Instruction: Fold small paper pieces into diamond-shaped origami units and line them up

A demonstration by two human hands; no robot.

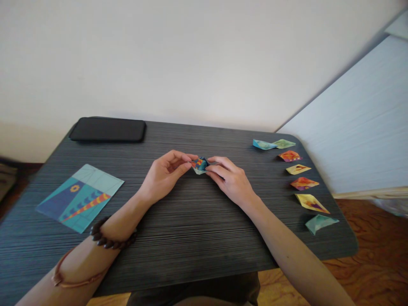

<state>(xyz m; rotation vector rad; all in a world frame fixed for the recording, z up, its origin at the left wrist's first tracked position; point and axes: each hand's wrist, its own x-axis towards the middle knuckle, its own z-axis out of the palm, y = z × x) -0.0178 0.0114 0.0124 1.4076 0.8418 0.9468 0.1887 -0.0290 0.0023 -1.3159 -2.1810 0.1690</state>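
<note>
A small folded paper boat (pixel 200 165), patterned in blue, teal, red and yellow, is held between my two hands over the middle of the table. My left hand (pixel 167 172) pinches its left tip between thumb and fingers. On the opposite end, the fingertips of my right hand (pixel 231 178) are closed on its right side. Part of the paper is hidden by the fingertips.
A flat patterned paper sheet (pixel 84 197) lies on the dark table (pixel 191 238) at the left. Behind it rests a black phone (pixel 107 129). Several folded paper pieces (pixel 305 183) line the right edge. A wall (pixel 191 63) stands behind the table, a pale panel (pixel 357 127) at right.
</note>
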